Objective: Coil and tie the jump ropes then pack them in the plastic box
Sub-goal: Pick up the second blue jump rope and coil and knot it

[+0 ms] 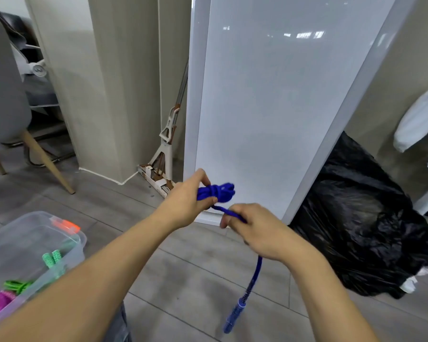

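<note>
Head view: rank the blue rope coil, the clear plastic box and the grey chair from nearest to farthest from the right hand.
1. Blue rope coil, gripped by the left hand, just ahead-left of the right hand, which holds the rope tail.
2. Clear plastic box, low at the left edge.
3. Grey chair, far left and farther back.

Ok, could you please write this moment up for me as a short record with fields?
left hand: grips the coiled bundle of the blue jump rope
right hand: pinches the loose strand leading off the bundle
handle: dangles below the right hand
plastic box: lower left, holds a green rope and a pink rope
stage: blue jump rope in the hands, not yet in the box
nearby: black bag on the right
</note>
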A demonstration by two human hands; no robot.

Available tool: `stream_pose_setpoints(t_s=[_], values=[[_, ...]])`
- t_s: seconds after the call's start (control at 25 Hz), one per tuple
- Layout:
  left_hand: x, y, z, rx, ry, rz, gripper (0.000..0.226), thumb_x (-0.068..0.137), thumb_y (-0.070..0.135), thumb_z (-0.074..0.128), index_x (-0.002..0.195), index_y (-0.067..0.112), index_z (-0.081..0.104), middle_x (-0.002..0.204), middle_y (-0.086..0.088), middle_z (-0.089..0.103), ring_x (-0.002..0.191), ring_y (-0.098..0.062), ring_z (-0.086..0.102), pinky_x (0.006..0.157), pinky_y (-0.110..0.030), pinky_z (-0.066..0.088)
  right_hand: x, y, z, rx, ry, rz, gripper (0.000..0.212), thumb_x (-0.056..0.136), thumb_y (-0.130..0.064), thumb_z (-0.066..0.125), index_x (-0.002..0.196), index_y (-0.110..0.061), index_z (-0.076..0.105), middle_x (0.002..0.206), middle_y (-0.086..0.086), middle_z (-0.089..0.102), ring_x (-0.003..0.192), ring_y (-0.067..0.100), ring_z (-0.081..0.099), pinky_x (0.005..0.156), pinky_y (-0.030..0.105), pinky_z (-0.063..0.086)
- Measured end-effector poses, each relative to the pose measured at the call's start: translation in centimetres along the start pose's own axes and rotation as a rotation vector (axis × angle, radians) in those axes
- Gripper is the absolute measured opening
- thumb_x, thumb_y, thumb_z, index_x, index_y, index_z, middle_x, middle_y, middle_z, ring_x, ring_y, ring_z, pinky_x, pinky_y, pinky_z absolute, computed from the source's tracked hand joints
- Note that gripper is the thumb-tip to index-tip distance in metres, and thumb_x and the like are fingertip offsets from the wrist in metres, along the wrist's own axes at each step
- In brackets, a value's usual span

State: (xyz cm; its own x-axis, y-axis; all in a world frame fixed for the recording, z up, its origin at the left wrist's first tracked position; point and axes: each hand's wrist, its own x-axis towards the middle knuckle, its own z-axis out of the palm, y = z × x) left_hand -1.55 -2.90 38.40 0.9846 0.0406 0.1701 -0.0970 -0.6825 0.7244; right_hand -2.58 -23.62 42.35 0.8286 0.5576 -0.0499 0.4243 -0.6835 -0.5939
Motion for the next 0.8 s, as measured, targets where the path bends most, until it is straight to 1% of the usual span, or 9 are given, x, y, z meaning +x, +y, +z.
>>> stream_pose_setpoints(t_s=[0.04, 0.12, 0.24, 0.36, 0.4, 0.48, 0.56, 0.68, 0.8], values=[[0.0, -0.2, -0.4, 0.087, -0.109, 0.022, 0.029, 0.083, 0.037, 0.076, 0.101, 0.03, 0.054, 0.078, 0.0, 0.07, 0.069, -0.018, 0.066, 0.066, -0.037, 0.055, 0.0, 0.3, -0.4, 0.035, 0.073, -0.02, 0.02, 0.1, -0.024, 0.054, 0.092, -0.023, 0.072, 0.065, -0.01, 0.055, 0.055, 0.001, 0.048, 0.058, 0.021, 0.036], [-0.5, 0.5, -1.3, 0.034, -0.397, 0.003, 0.028, 0.08, 0.039, 0.079, 0.1, 0.034, 0.061, 0.084, 0.0, 0.073, 0.07, -0.019, 0.068, 0.065, -0.033, 0.056, -0.4, 0.9, -1.5, 0.157, 0.227, -0.045, 0.016, 0.098, -0.023, 0.061, 0.089, -0.021, 0.074, 0.065, -0.011, 0.06, 0.057, 0.0, 0.048, 0.059, 0.015, 0.038], [-1.8, 2.7, -1.8, -0.312, -0.716, -0.063, 0.025, 0.086, 0.028, 0.077, 0.107, 0.023, 0.066, 0.077, -0.007, 0.069, 0.056, -0.019, 0.052, 0.057, -0.029, 0.049, -0.5, 1.4, -2.5, 0.434, 0.351, -0.037, 0.011, 0.095, -0.02, 0.068, 0.088, -0.015, 0.076, 0.055, -0.014, 0.055, 0.048, 0.002, 0.042, 0.051, 0.01, 0.036], [-2.9, 4.0, -1.5, -0.817, -0.894, -0.067, 0.022, 0.096, 0.017, 0.062, 0.114, 0.006, 0.055, 0.062, -0.003, 0.049, 0.051, -0.014, 0.038, 0.051, -0.023, 0.039, 0.1, 1.6, -1.3, 0.671, 0.334, 0.043, 0.015, 0.094, -0.012, 0.067, 0.085, -0.014, 0.079, 0.055, -0.011, 0.061, 0.047, 0.001, 0.048, 0.052, 0.017, 0.041], [-2.9, 4.2, -1.3, -1.01, -0.857, -0.07, 0.019, 0.097, 0.018, 0.058, 0.11, 0.006, 0.053, 0.062, -0.001, 0.045, 0.049, -0.011, 0.037, 0.05, -0.022, 0.037, 0.4, 1.7, -0.8, 0.689, 0.329, 0.07, 0.026, 0.096, -0.009, 0.064, 0.078, -0.02, 0.079, 0.054, -0.01, 0.059, 0.047, 0.002, 0.048, 0.052, 0.023, 0.039], [-2.2, 4.4, -0.8, -1.282, -0.617, -0.141, 0.018, 0.097, 0.024, 0.058, 0.097, 0.006, 0.056, 0.064, 0.0, 0.043, 0.048, -0.009, 0.035, 0.048, -0.021, 0.037, 0.9, 2.0, 0.0, 0.684, 0.272, 0.153, 0.034, 0.101, -0.019, 0.057, 0.077, -0.023, 0.08, 0.049, -0.003, 0.043, 0.043, 0.01, 0.032, 0.049, 0.026, 0.023], [-1.1, 4.0, -0.4, -1.314, -0.284, -0.237, 0.018, 0.097, 0.023, 0.06, 0.097, 0.005, 0.06, 0.066, -0.002, 0.048, 0.05, -0.011, 0.038, 0.048, -0.023, 0.041, 0.7, 1.9, 0.0, 0.692, 0.144, 0.21, 0.04, 0.104, -0.036, 0.049, 0.09, -0.016, 0.08, 0.053, 0.002, 0.036, 0.044, 0.014, 0.023, 0.045, 0.024, 0.018], [-0.2, 2.0, 0.2, -1.115, 0.009, -0.365, 0.031, 0.096, 0.018, 0.064, 0.12, 0.001, 0.055, 0.069, -0.006, 0.063, 0.053, -0.016, 0.05, 0.052, -0.029, 0.049, -0.3, 2.3, -0.4, 0.559, -0.038, 0.271, 0.044, 0.106, -0.036, 0.044, 0.093, -0.011, 0.078, 0.056, 0.004, 0.04, 0.045, 0.017, 0.027, 0.048, 0.026, 0.023], [-0.7, 0.9, 0.4, -0.472, 0.116, -0.211, 0.029, 0.096, 0.023, 0.064, 0.121, 0.022, 0.05, 0.077, 0.001, 0.067, 0.059, -0.015, 0.054, 0.058, -0.034, 0.051, -1.7, 2.5, -1.8, 0.474, -0.186, 0.275, 0.034, 0.104, -0.029, 0.05, 0.096, -0.008, 0.075, 0.056, 0.005, 0.047, 0.044, 0.018, 0.04, 0.051, 0.028, 0.034]])
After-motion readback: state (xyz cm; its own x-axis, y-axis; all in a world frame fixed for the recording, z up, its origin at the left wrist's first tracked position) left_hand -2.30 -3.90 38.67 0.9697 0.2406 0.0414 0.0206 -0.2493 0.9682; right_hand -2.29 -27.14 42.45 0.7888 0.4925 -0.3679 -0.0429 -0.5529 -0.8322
